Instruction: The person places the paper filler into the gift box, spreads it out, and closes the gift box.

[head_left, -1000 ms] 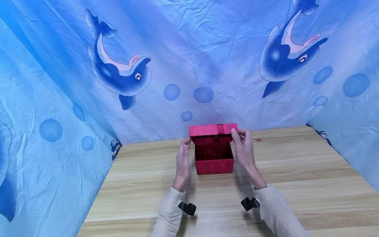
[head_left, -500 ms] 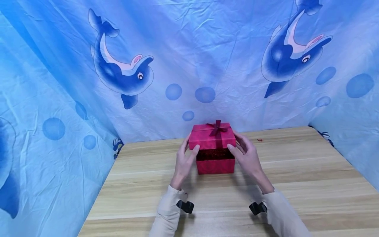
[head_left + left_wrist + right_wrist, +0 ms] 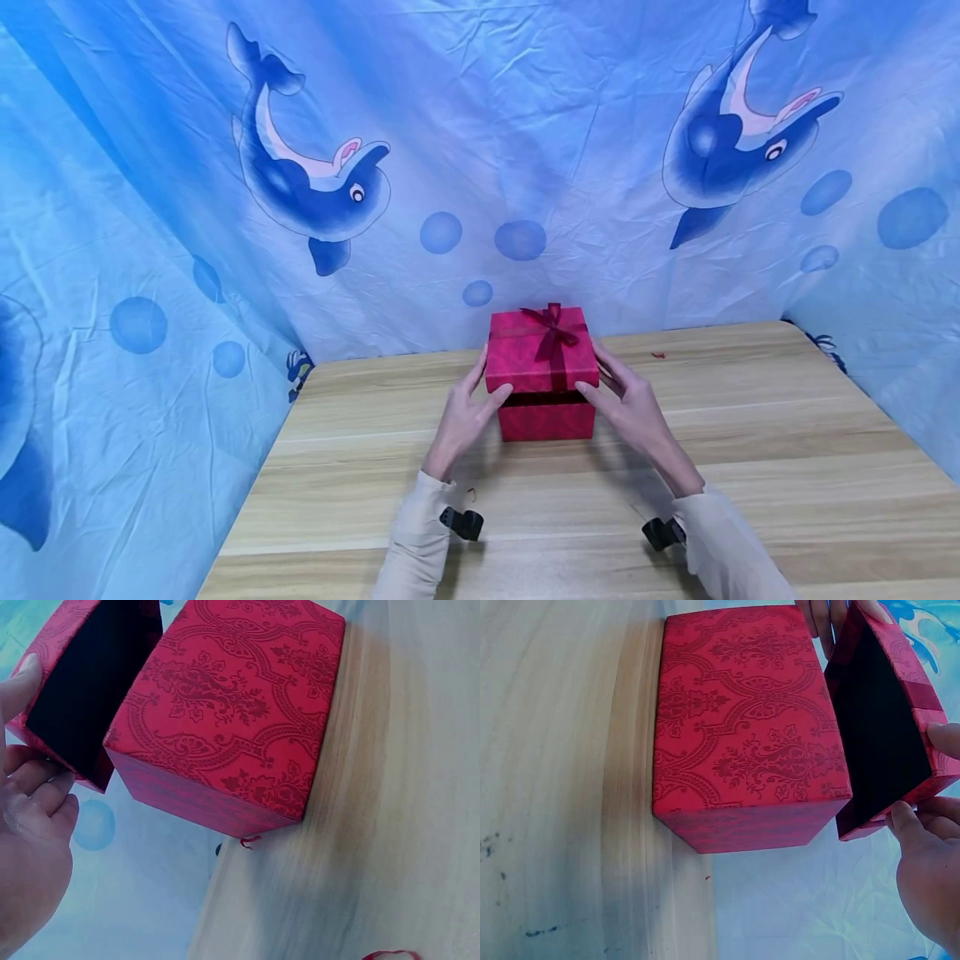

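A red patterned gift box [image 3: 547, 422] stands on the table, its damask-like surface filling much of both wrist views. Above it both hands hold the matching lid [image 3: 525, 354], which carries a dark red ribbon bow [image 3: 555, 327]. My left hand [image 3: 461, 417] grips the lid's left side, thumb on the front face. On the opposite side my right hand [image 3: 633, 408] does the same. The lid [image 3: 82, 682] is tilted, and its dark inside shows in the left wrist view. A dark gap separates lid and box at the front. The box's contents are hidden.
The wooden table [image 3: 352, 467] ends at a blue dolphin-print cloth [image 3: 555, 167] behind the box. Small red shreds [image 3: 657, 356] lie at the back right, with another shred [image 3: 472, 494] beside the left wrist. A black wrist camera [image 3: 461, 523] sits on each forearm.
The lid has swung down and forward from a steep tilt to low over the box, covering its opening. The left hand has gone from the lid's rear corner to its left side.
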Demonstrator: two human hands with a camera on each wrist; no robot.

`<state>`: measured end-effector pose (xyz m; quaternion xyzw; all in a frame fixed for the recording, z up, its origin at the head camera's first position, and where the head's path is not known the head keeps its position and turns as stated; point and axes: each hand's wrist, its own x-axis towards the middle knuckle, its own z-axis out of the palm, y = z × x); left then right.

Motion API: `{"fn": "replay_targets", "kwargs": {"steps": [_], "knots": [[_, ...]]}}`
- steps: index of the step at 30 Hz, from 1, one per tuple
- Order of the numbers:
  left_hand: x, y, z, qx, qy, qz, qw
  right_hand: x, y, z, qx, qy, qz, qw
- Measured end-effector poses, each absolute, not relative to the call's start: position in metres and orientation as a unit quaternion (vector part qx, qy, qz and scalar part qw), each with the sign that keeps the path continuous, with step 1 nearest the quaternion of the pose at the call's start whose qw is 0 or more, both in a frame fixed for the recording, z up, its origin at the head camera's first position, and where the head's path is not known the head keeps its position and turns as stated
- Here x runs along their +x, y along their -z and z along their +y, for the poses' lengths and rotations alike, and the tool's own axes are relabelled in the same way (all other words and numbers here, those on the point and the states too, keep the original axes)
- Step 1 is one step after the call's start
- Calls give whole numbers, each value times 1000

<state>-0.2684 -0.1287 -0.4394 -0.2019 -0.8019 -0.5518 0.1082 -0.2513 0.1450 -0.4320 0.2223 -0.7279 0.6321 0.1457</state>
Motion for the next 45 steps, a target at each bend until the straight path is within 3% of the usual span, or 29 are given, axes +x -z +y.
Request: {"fn": "replay_targets", "kwargs": {"steps": [12, 32, 45], "knots": [[-271, 450, -129, -216, 538, -809, 98, -257, 446, 145, 234, -623, -727, 168], [-269, 466, -129, -190, 532, -823, 64, -256, 463, 147, 210, -602, -757, 140], [-267, 470, -127, -178, 536, -824, 54, -257, 470, 151, 223, -587, -764, 149]]}}
